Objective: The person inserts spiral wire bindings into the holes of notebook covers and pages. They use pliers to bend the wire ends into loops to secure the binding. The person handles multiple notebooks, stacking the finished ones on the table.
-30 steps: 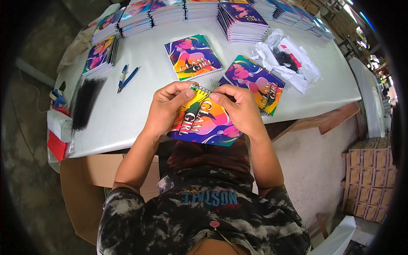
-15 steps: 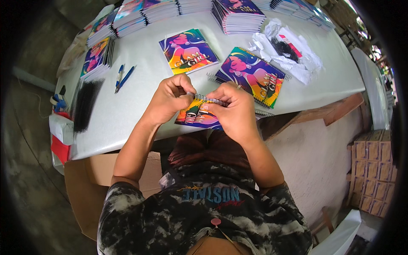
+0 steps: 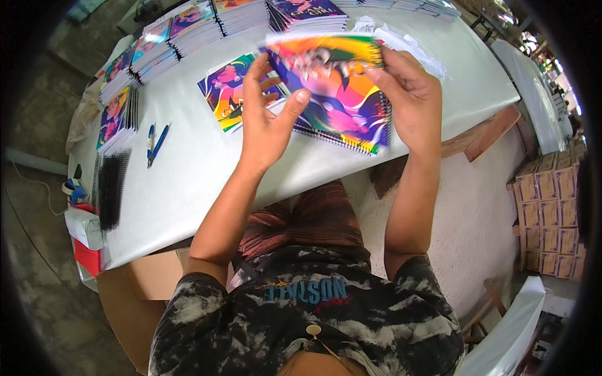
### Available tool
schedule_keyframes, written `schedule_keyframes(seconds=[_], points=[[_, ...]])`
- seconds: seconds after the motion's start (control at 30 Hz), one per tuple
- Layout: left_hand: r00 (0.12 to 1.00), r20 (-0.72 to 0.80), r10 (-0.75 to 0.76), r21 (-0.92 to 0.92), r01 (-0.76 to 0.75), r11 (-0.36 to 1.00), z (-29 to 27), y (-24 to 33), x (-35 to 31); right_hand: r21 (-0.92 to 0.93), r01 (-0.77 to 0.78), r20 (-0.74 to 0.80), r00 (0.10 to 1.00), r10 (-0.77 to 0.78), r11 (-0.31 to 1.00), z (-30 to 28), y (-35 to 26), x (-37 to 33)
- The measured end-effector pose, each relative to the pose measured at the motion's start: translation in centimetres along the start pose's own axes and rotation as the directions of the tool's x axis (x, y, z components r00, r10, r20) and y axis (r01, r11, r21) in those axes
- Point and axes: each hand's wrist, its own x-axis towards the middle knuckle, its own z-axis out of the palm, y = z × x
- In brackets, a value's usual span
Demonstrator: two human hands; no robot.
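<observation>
Purple and orange notebook (image 3: pixel 342 81): it was held up above the white table (image 3: pixel 188 194), in front of the person, a little to the right; its cover was partly blurred by motion.
Coil (image 3: pixel 385 122): it was seen along the notebook's right edge, so I judge that the binding of this one was mostly done. If the coil ends were finished, I could not tell.
Stacks (image 3: pixel 200 28): many bound notebooks stood at the far edge, which looked like completed work.
Loose coils (image 3: pixel 114 188): a dark pile lay at the left, not yet put into any notebook, so some material was left.
Flat notebook (image 3: pixel 216 94): it lay just beyond the left hand; its binding was not clear.
Left hand (image 3: pixel 268 119): fingers were spread and apart, thumb pointing up to the right, beside the notebook; contact I could not confirm.
Right hand (image 3: pixel 411 94): fingers grasped the notebook near its upper right corner, thumb on the cover.
Forearms (image 3: pixel 411 200): the right one rose almost upright, the left one leaned inward.
</observation>
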Motion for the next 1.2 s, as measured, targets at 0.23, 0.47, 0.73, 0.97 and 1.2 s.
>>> schedule_keyframes(seconds=[0.23, 0.47, 0.73, 0.97, 1.2], points=[[0.789, 0.173, -0.590, 0.513, 0.439, 0.737, -0.1, -0.8, -0.5, -0.549, 0.251, 0.395, 0.919, -0.017, 0.798, 0.1, 2.9, 5.7], [0.967, 0.252, -0.037, 0.952, -0.240, 0.189, -9.0, -7.1, -1.5, -0.800, 0.121, 0.308, 0.923, 0.230, 0.588, 6.4, 17.4, -0.5], [0.962, 0.228, -0.148, 0.897, -0.148, 0.417, -11.7, -1.0, -2.5, -0.620, -0.018, 0.071, 0.994, 0.079, 0.785, 11.4, 15.6, 1.2], [0.993, 0.099, 0.057, 0.625, -0.107, 0.773, -14.3, 5.0, -5.4, -0.126, 0.155, 0.753, 0.658, -0.008, 0.980, 16.4, 0.5, -5.0], [0.863, -0.504, -0.040, 0.796, 0.445, -0.410, -39.7, 1.1, -9.7, 0.421, -0.241, 0.262, 0.955, 0.137, 0.874, 13.7, 2.0, -6.9]])
